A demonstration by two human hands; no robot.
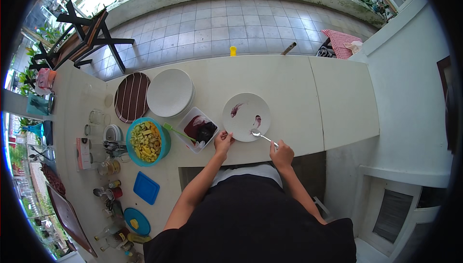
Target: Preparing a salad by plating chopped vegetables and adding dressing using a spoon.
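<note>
A white round plate point(246, 118) lies before me, with two dark purple smears on it and a fainter mark near the spoon. My right hand point(282, 155) grips the handle of a metal spoon point(256, 132), whose bowl is over the plate's lower right part. At the plate's lower left rim is my left hand point(224, 144), fingers bent close together; whether they grip the rim is unclear. Left of that hand stands a clear plastic tub point(197, 148) of dark purple food, with a green-handled utensil point(179, 131) leaning in it.
A turquoise bowl point(166, 143) holds yellow and green diced pieces. Behind are stacked white plates point(170, 93) and a striped brown round tray point(132, 97). Blue lids point(146, 188), jars point(109, 167) and cutlery point(115, 146) line the left. A wall point(401, 93) stands right.
</note>
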